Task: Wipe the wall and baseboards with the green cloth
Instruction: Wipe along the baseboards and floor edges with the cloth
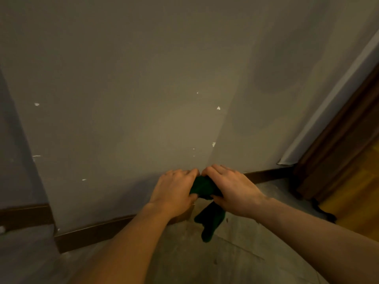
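A dark green cloth is bunched between both my hands in front of a wall corner, and one end hangs down toward the floor. My left hand grips its left side, knuckles up. Beside it, my right hand grips the right side, and the fingertips of both hands nearly meet. The grey wall has small white chips in the paint. A dark brown baseboard runs along its foot on the left, and another stretch of baseboard continues to the right of my hands.
A dark wooden door frame stands at the right, with a white strip peeling off the wall beside it. Orange-lit wooden flooring lies past the frame. The grey floor spreads below my arms. The wall steps back at the far left.
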`<action>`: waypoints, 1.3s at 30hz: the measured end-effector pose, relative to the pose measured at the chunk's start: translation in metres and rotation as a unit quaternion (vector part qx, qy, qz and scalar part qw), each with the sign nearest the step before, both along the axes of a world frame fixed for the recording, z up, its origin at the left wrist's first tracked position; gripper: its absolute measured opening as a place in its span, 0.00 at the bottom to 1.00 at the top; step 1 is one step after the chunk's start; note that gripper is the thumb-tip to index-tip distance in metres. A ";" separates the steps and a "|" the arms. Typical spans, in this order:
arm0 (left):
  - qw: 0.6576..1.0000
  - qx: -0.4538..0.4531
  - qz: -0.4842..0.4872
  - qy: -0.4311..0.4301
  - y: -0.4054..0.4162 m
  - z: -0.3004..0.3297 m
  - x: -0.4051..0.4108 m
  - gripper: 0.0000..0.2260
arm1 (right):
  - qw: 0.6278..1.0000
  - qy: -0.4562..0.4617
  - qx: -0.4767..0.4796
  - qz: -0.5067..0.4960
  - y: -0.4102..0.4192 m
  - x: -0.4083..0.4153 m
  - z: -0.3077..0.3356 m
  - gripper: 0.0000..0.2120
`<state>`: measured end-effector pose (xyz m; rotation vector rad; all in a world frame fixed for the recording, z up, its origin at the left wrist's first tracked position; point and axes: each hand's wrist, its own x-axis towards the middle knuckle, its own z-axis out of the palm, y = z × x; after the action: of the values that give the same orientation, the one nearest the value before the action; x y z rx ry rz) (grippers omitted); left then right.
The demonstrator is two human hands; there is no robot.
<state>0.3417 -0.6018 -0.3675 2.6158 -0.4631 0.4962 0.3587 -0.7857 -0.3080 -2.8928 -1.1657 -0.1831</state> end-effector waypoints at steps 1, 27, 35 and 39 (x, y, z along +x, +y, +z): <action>1.000 0.005 0.003 0.004 -0.009 -0.004 0.006 0.15 | 1.000 0.003 -0.002 0.004 -0.010 0.007 -0.005 0.23; 0.983 0.005 0.157 0.091 -0.174 -0.128 0.108 0.16 | 0.985 0.116 0.114 0.064 -0.170 0.164 -0.172 0.29; 0.971 0.008 0.216 0.105 -0.180 -0.168 0.115 0.18 | 0.982 0.108 0.114 0.108 -0.167 0.181 -0.206 0.29; 0.969 -0.016 0.214 0.122 -0.181 -0.187 0.118 0.17 | 0.980 0.124 0.108 0.114 -0.168 0.188 -0.225 0.31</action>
<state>0.4599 -0.7831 -0.5546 2.6978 0.1938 0.2987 0.5465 -0.9534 -0.5334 -2.4865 -1.3240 0.0514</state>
